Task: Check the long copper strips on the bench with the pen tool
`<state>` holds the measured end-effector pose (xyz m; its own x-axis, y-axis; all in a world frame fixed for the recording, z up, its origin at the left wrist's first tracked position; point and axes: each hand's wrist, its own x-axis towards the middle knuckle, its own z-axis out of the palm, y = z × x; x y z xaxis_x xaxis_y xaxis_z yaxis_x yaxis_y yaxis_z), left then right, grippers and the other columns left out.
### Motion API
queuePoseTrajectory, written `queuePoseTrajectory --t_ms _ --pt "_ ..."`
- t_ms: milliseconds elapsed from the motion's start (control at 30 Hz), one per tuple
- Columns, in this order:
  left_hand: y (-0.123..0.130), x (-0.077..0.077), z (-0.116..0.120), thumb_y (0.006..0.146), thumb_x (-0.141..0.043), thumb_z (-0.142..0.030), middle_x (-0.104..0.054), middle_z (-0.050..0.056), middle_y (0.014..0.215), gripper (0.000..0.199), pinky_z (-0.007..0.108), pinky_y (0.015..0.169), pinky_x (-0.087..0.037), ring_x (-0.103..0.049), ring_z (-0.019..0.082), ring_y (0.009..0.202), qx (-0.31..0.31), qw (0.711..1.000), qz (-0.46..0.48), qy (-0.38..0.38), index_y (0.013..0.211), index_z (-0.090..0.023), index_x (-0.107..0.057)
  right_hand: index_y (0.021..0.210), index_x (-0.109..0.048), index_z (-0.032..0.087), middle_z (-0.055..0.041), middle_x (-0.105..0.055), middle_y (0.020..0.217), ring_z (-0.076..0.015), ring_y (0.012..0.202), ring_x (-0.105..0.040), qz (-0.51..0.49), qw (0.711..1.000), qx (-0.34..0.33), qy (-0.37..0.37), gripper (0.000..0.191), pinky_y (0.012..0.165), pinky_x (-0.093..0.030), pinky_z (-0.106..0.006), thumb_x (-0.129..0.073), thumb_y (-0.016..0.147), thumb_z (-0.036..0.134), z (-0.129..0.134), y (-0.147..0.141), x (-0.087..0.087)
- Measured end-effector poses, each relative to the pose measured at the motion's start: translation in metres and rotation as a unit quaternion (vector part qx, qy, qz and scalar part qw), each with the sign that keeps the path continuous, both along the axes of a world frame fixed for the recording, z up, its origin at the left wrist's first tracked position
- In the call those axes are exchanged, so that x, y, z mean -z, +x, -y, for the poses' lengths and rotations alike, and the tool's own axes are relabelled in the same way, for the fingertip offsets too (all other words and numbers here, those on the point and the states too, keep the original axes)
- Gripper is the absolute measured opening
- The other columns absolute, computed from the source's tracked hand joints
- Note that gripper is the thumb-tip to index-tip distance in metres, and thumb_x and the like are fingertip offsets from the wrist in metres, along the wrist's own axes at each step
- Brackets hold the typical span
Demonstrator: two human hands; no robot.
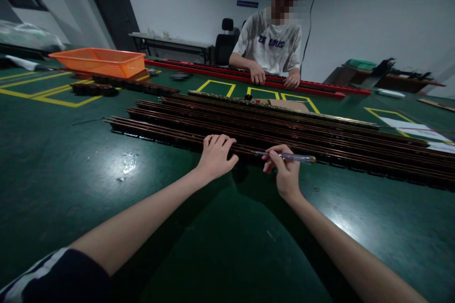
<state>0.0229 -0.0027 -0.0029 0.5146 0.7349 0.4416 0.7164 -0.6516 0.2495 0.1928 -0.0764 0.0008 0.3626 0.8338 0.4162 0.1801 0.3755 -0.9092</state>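
Observation:
Several long dark bars with copper-coloured rods [159, 129] lie side by side across the table, running away to the right. My left hand [216, 157] rests on the nearest bar, its fingers curled over the top and the thumb at the near side. In my right hand [286, 173] is a screwdriver [296, 157] with a clear handle, gripped between thumb and fingers. Its thin shaft points left, with the tip at the nearest bar, close to my left hand. What the tip touches is too small to tell.
Across the green table [88, 189], a co-worker [272, 45] has both hands on a long red rail [320, 87]. An orange basket [103, 62] stands back left, near shorter dark pieces [94, 89]. White papers [414, 128] lie at right, and cardboard [289, 105] lies behind the bars.

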Motion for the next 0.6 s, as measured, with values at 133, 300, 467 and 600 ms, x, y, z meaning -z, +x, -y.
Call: queuePoseTrajectory --t_ms 133,300,467,600 --pt "0.0002 0.0001 0.0000 0.083 -0.046 -0.033 -0.059 0.009 0.113 0.039 0.045 0.100 -0.028 -0.048 0.026 0.108 0.001 1.000 -0.004 0.006 0.116 -0.015 -0.056 0.077 -0.055 0.018 0.0033 -0.060 0.063 -0.0073 0.041 -0.053 0.002 1.000 0.001 -0.001 0.011 0.038 -0.037 -0.020 -0.056 0.082 0.028 0.0007 0.0000 0.0001" --pt "-0.0004 0.0009 -0.0001 0.085 -0.045 -0.036 -0.059 0.009 0.113 0.039 0.045 0.099 -0.029 -0.048 0.026 0.108 0.003 1.000 -0.010 0.010 0.116 -0.015 -0.056 0.078 -0.055 0.018 0.0031 -0.060 0.063 -0.0073 0.041 -0.053 0.004 1.000 0.000 -0.001 0.011 0.038 -0.037 -0.020 -0.056 0.081 0.029 0.0010 0.0001 -0.0009" --pt "-0.0005 -0.0001 -0.0002 0.085 -0.045 -0.037 -0.059 0.009 0.113 0.039 0.045 0.099 -0.028 -0.048 0.026 0.108 0.000 1.000 -0.013 0.010 0.116 -0.016 -0.056 0.077 -0.054 0.018 0.0031 -0.060 0.062 -0.0074 0.041 -0.053 0.006 1.000 0.002 -0.001 0.012 0.038 -0.037 -0.020 -0.056 0.082 0.029 0.0013 -0.0002 -0.0016" --pt "-0.0007 -0.0005 -0.0003 0.085 -0.045 -0.037 -0.059 0.009 0.114 0.038 0.045 0.100 -0.028 -0.048 0.026 0.108 0.001 1.000 -0.015 0.008 0.116 -0.016 -0.055 0.077 -0.054 0.018 0.0030 -0.060 0.063 -0.0075 0.041 -0.053 0.008 1.000 0.001 -0.003 0.013 0.038 -0.037 -0.020 -0.056 0.082 0.030 0.0013 -0.0001 -0.0016"
